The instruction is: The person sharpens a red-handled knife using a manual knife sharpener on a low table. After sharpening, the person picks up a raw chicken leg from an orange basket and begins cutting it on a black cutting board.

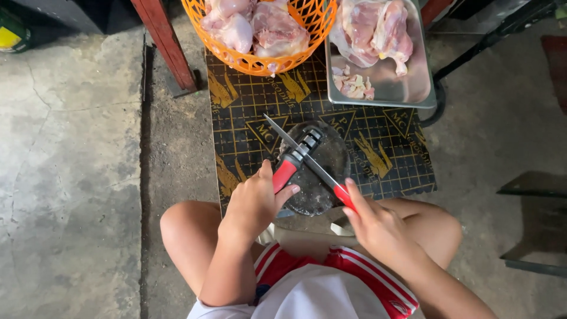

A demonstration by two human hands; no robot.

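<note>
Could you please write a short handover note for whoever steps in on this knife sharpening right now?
Left hand: grips the red handle of the knife sharpener, steadying it on the round chopping block.
Right hand: holds the knife by its red handle, blade laid across the sharpener's slot.
Raw chicken waits in the orange basket and on the metal tray, both on the black mat.
Done: tools set up. Left: whether the blade is sharp enough cannot be told.

knife (pixel 301 152) | red-handled, blade slanted in sharpener (pixel 297 158) slot (red-black)
</note>
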